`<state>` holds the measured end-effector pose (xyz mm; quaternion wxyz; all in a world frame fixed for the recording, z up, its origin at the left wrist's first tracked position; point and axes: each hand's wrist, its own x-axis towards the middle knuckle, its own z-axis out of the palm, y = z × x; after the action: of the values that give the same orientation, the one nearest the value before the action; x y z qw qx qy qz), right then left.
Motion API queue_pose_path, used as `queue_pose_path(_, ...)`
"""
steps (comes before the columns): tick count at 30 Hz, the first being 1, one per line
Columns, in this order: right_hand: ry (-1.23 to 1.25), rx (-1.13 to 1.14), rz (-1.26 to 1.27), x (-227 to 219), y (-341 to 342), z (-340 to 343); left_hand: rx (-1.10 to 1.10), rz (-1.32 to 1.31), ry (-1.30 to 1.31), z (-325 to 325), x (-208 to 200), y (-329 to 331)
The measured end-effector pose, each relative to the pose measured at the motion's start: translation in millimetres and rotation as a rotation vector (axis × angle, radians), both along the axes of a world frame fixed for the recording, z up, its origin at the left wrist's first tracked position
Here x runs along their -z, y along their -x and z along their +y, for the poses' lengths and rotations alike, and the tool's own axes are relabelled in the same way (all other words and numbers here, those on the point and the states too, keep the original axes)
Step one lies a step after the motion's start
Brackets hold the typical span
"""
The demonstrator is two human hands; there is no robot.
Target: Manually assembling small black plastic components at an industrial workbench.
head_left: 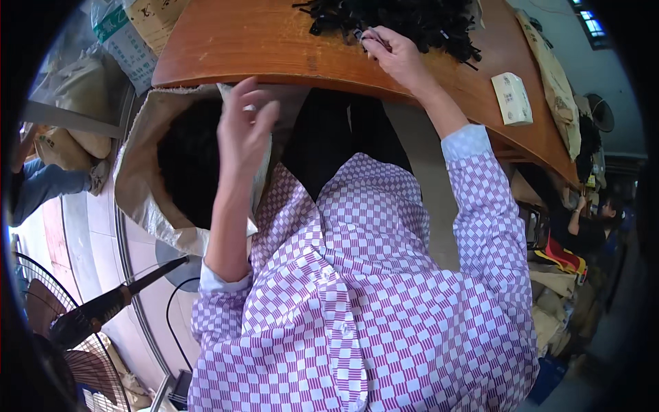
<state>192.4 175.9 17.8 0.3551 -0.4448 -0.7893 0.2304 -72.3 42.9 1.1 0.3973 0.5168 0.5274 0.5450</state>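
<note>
Two hands: right hand (395, 55) pinched on small dark piece (358, 33) at near edge of black pile (405, 20) on table (240, 44); left hand (244, 130) fingers apart, near sack (137, 175); light pinch, clear single lift likely avoids snagging

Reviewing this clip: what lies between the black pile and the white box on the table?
In the head view, only brown tabletop shows between the black pile and white box.

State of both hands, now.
Left hand: open, slightly blurred, nothing visible in it.
Right hand: closed, pinching a small dark piece.
</note>
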Motion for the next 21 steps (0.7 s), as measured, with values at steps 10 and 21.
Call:
queue_pose_path(10, 0.427, -0.134, 0.386, -6.6, 16.8, -99.0, 0.446, -0.215, 0.206, 35.1, -4.7, -82.6)
queue_pose_path(21, 0.643, -0.009, 0.701, 28.9, 3.4, -99.1, 0.389, -0.067, 0.146, 34.6, 7.2, -112.8)
